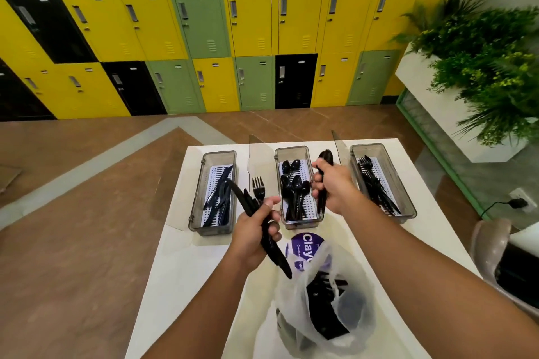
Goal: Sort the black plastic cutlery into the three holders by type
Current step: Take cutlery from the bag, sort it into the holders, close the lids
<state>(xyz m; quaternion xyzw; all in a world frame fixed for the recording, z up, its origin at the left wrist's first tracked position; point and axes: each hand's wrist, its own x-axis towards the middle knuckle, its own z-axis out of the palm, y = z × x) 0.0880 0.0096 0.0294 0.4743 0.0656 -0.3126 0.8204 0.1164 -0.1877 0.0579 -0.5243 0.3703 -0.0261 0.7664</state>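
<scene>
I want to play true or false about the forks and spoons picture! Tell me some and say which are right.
1. The middle holder has spoons in it. True.
2. The left hand is empty. False: it grips a bunch of black cutlery, including a fork.
3. The right hand holds black cutlery beside the middle holder. True.
4. The plastic bag is empty. False: black cutlery shows inside it.
5. The left holder has forks in it. False: it has knives.
</scene>
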